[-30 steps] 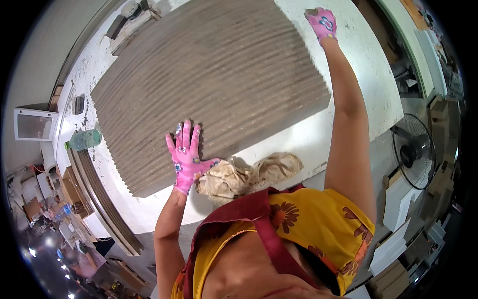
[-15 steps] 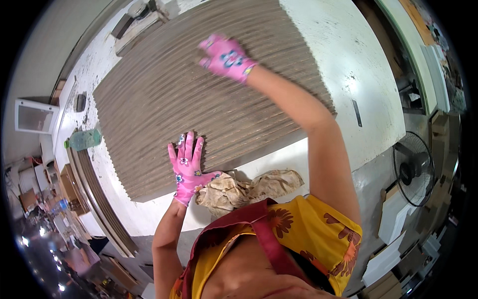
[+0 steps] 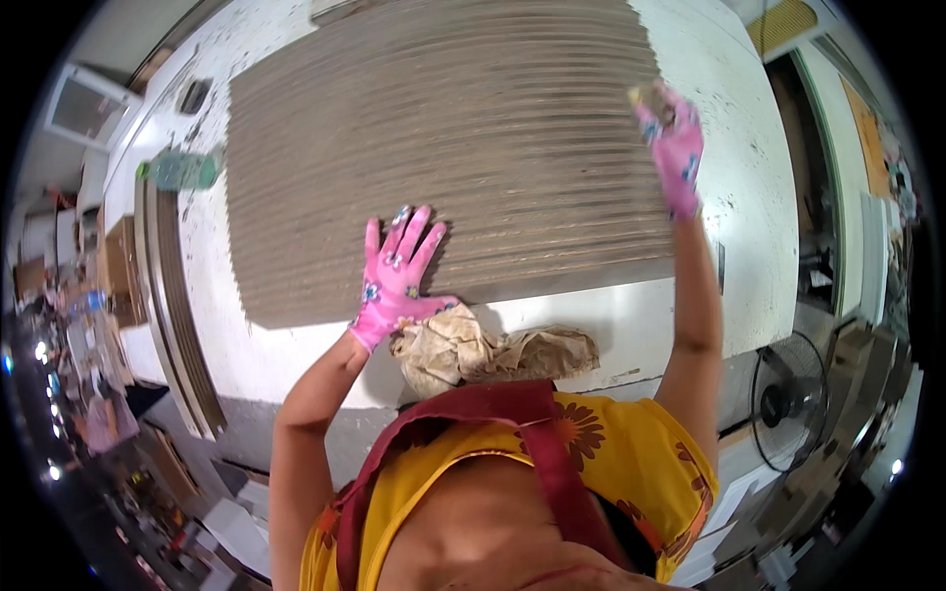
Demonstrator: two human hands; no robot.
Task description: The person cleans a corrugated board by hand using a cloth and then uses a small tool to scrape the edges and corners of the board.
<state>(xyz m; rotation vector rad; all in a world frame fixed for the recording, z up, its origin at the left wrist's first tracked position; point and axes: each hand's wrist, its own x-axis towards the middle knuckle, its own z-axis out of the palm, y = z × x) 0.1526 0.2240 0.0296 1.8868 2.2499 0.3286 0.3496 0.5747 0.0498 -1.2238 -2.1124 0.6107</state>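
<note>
A broad stack of grey-brown ribbed strips [image 3: 443,148], laid side by side, covers much of the white table. My left hand [image 3: 396,281], in a pink flowered glove, lies flat on its near edge with fingers spread. The thumb of that hand reaches to a crumpled, stained beige cloth [image 3: 473,345] on the table's front. At the strips' right end is my right hand [image 3: 677,158], gloved alike, its fingers curled in. Something small and brownish shows between them, but blur hides what it is.
A green plastic bottle [image 3: 182,170] lies at the left beside a small dark block [image 3: 195,96]. Long brown strips [image 3: 163,295] stand along the table's left edge. A black fan [image 3: 788,402] is at the lower right. Part of a pale block [image 3: 335,10] shows at the far edge.
My right hand has swept from the middle of the strips to their right end. The left hand stays flat near the front edge. The whole view has turned and shifted slightly.
</note>
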